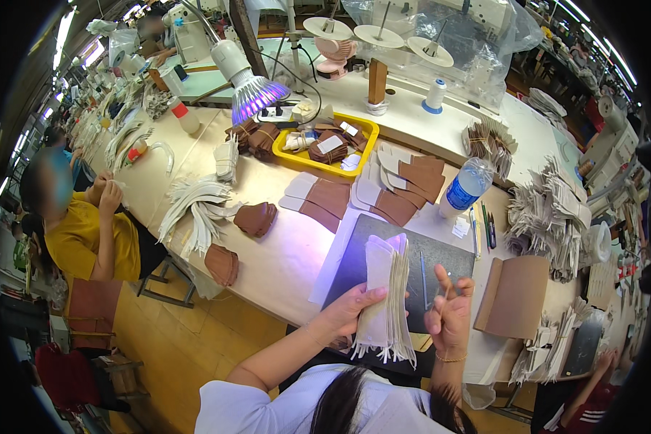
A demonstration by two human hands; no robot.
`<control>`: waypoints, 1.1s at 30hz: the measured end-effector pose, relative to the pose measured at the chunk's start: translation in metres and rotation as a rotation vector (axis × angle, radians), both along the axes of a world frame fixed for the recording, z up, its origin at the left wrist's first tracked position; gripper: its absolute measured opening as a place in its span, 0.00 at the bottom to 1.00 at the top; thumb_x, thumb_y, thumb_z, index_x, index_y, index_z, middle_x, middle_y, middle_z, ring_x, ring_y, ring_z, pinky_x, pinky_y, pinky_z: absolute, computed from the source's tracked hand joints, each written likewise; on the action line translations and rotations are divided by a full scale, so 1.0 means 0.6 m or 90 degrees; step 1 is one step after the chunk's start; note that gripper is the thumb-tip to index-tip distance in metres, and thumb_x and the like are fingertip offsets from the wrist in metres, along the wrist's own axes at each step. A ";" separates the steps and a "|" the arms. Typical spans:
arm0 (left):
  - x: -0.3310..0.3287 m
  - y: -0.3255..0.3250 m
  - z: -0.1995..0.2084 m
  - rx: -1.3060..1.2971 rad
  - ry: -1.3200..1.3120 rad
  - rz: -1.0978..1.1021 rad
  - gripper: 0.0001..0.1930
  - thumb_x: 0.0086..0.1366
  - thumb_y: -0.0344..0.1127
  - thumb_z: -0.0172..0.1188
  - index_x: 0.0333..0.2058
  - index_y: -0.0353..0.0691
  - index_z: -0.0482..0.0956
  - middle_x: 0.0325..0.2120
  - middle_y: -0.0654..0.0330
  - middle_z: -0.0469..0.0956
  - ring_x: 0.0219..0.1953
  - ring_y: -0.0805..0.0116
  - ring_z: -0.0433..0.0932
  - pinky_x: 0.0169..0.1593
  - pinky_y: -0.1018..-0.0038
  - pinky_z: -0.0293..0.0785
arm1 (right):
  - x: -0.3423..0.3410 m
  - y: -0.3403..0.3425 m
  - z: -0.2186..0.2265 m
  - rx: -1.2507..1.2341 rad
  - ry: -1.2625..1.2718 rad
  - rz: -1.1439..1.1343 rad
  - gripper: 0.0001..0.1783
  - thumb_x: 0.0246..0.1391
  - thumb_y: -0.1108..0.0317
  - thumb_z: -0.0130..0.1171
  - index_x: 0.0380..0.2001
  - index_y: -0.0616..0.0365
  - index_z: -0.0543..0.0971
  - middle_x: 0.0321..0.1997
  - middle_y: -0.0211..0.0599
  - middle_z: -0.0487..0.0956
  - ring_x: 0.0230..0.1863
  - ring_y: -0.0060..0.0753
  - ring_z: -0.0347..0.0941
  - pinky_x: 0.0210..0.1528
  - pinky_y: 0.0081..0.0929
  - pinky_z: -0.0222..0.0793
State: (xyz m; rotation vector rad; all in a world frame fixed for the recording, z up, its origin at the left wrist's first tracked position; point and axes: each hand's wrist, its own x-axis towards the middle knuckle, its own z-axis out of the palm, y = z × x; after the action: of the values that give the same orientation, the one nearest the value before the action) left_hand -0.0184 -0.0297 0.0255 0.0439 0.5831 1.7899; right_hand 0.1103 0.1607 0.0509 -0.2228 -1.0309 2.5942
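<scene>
"What is nearest?"

"The left hand (358, 304) is pinching a pale stack (383, 296), holding it upright over a dark board (351, 260). The right hand (450, 307) is hovering alongside, fingers spread, seemingly holding nothing."

"How far along is the work?"

"Probably partway: beyond the board, two-tone pieces (390, 206) are lying fanned in overlapping rows, while the stack is not yet resting on the table."

"And textures?"

"The stack's thin layers are suggesting cloth or soft leather, though the wide view is hiding which; stringy ends are dangling. The fanned pieces are showing smooth brown and pale parts. Farther, a glossy yellow plastic tray (367, 143) is holding bundled brown pieces (317, 153)."
</scene>
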 end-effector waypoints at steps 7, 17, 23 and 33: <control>0.003 0.003 0.039 0.014 0.150 -0.147 0.36 0.69 0.55 0.61 0.65 0.34 0.65 0.54 0.52 0.77 0.47 0.60 0.82 0.52 0.64 0.80 | -0.010 -0.050 -0.018 0.101 -0.018 0.026 0.51 0.46 0.46 0.78 0.65 0.50 0.60 0.70 0.48 0.66 0.59 0.45 0.77 0.67 0.41 0.68; -0.043 -0.006 0.027 -0.291 0.445 -0.457 0.30 0.69 0.57 0.62 0.52 0.32 0.79 0.40 0.55 0.83 0.37 0.72 0.82 0.40 0.74 0.79 | -0.060 0.014 0.152 0.747 0.341 0.483 0.33 0.40 0.50 0.80 0.47 0.58 0.83 0.54 0.41 0.83 0.61 0.35 0.76 0.66 0.44 0.58; -0.054 -0.015 0.046 -0.066 0.085 0.099 0.27 0.65 0.36 0.67 0.58 0.30 0.68 0.50 0.44 0.80 0.48 0.53 0.84 0.55 0.58 0.82 | -0.023 0.021 0.027 0.011 0.393 0.123 0.40 0.52 0.48 0.73 0.64 0.51 0.73 0.66 0.34 0.74 0.62 0.44 0.74 0.61 0.50 0.65; -0.056 -0.023 0.067 -0.120 0.506 -0.098 0.29 0.59 0.36 0.75 0.54 0.35 0.70 0.45 0.59 0.77 0.50 0.75 0.75 0.54 0.74 0.73 | -0.056 -0.028 -0.011 0.160 0.003 0.047 0.71 0.33 0.49 0.85 0.75 0.45 0.47 0.74 0.38 0.53 0.71 0.42 0.61 0.73 0.49 0.59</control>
State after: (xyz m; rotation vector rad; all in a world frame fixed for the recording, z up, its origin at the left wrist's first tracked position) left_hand -0.0523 -0.0437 0.0657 0.6735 1.2702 1.5197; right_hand 0.0765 0.1438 0.0443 -0.1175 -1.3719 2.4941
